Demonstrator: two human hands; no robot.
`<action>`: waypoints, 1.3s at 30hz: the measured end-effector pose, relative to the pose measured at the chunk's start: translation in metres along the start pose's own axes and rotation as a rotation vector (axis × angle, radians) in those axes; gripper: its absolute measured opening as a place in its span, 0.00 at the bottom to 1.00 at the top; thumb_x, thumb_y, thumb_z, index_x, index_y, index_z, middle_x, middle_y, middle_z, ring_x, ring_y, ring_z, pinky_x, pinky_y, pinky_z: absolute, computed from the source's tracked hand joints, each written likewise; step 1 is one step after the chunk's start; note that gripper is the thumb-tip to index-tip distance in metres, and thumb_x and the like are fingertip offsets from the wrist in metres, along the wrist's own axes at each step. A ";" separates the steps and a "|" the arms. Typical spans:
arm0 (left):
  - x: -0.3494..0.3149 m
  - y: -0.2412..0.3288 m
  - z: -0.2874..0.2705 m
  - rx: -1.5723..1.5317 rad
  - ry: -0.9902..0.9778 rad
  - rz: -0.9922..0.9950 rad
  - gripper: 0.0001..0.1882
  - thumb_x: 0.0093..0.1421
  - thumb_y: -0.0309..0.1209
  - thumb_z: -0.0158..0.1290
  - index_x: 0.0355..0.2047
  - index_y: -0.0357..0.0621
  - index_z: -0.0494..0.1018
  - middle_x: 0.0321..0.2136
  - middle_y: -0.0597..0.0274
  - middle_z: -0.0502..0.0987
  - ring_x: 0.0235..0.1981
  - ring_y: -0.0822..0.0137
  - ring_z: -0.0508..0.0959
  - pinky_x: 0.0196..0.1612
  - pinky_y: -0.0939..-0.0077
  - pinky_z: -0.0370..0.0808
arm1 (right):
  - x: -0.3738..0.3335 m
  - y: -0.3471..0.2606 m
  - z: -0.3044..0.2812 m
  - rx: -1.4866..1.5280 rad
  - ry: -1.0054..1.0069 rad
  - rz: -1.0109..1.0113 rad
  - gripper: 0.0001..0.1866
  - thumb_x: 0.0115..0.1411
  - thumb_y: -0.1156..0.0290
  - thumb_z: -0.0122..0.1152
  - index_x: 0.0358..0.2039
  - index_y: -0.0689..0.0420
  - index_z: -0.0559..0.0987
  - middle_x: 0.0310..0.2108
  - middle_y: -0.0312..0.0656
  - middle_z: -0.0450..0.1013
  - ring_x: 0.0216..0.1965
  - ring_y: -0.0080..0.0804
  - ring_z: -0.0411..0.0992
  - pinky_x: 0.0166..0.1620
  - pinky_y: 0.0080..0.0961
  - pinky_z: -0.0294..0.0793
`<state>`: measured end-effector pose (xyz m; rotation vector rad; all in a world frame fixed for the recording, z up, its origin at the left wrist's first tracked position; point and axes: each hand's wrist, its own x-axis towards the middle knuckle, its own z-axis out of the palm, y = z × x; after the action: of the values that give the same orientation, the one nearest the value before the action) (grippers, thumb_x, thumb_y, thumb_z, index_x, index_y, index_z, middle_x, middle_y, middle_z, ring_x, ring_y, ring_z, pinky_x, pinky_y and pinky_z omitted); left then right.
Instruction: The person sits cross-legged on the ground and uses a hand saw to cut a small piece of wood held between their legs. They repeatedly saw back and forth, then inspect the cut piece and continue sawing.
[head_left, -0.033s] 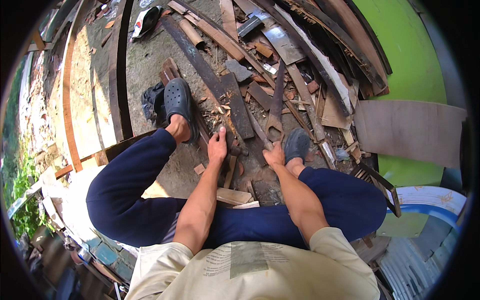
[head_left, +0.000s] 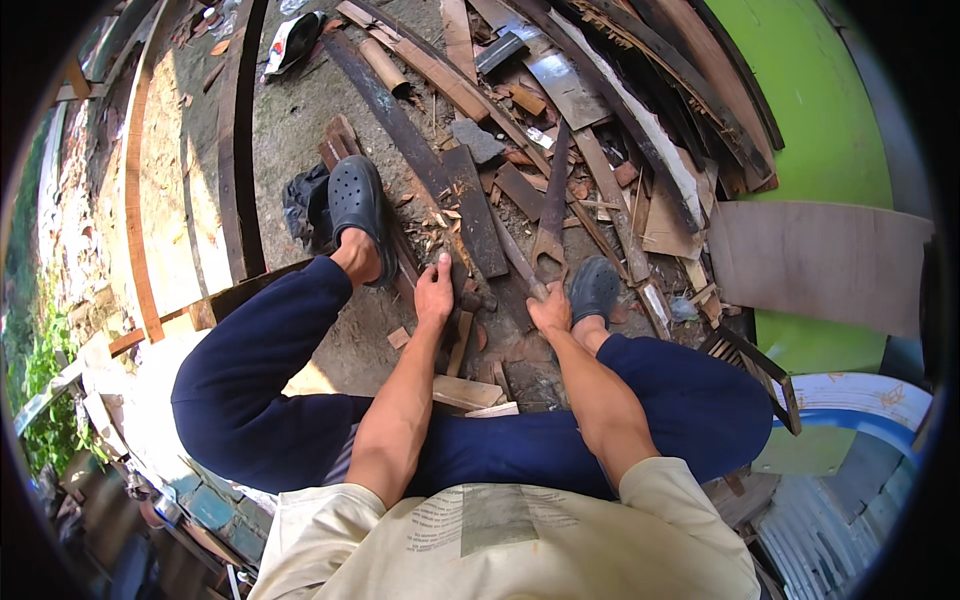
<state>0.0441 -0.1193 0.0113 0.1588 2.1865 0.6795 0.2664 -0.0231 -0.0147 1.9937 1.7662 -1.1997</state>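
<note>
My left hand (head_left: pixel 434 292) is closed, thumb up, at the lower end of a dark piece of wood (head_left: pixel 460 274); its fingers are partly hidden. My right hand (head_left: pixel 549 312) grips the near end of a long narrow brownish tool (head_left: pixel 518 262), which slants away to the upper left; its kind cannot be made out. Just beyond that hand lies a rusty handsaw (head_left: pixel 553 215), blade pointing away from me. Between my hands a dark flat board (head_left: pixel 474 212) rests on the ground, with pale wood chips (head_left: pixel 432 240) scattered beside it.
My feet, in dark clogs (head_left: pixel 357 203), flank the work. Scrap planks (head_left: pixel 600 180) and a sheet of metal (head_left: pixel 560 75) crowd the far right. A black plastic bag (head_left: pixel 308 205) sits beside my left foot. Long timbers (head_left: pixel 238 140) stand at left, and a green panel (head_left: pixel 815 100) at right.
</note>
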 end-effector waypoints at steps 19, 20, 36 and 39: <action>0.014 0.024 -0.036 -0.099 0.098 0.048 0.43 0.64 0.69 0.40 0.46 0.37 0.81 0.42 0.39 0.82 0.49 0.46 0.79 0.55 0.61 0.71 | -0.030 0.007 0.064 0.093 -0.174 -0.349 0.26 0.51 0.65 0.68 0.46 0.58 0.66 0.42 0.59 0.74 0.48 0.62 0.73 0.51 0.49 0.71; 0.016 0.019 -0.035 -0.088 0.093 0.033 0.43 0.64 0.69 0.40 0.47 0.37 0.81 0.42 0.39 0.81 0.49 0.46 0.79 0.55 0.61 0.71 | -0.028 0.007 0.067 0.094 -0.177 -0.345 0.26 0.51 0.64 0.68 0.46 0.59 0.66 0.42 0.59 0.74 0.47 0.62 0.73 0.51 0.49 0.71; 0.022 0.037 -0.024 0.139 -0.103 -0.117 0.49 0.58 0.76 0.38 0.53 0.43 0.79 0.50 0.37 0.78 0.57 0.44 0.75 0.61 0.60 0.68 | 0.011 -0.105 0.033 -0.189 -0.059 -0.332 0.54 0.52 0.56 0.75 0.69 0.62 0.51 0.60 0.58 0.64 0.62 0.57 0.65 0.63 0.43 0.67; 0.030 0.047 -0.021 0.191 -0.126 -0.097 0.50 0.57 0.76 0.38 0.53 0.40 0.79 0.51 0.35 0.77 0.58 0.42 0.75 0.62 0.59 0.67 | 0.036 -0.106 0.044 -0.155 -0.115 -0.318 0.55 0.50 0.63 0.76 0.70 0.63 0.50 0.62 0.60 0.63 0.62 0.57 0.65 0.63 0.43 0.67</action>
<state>0.0034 -0.0783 0.0265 0.1882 2.1204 0.3961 0.1497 0.0018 -0.0308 1.5683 2.1003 -1.1940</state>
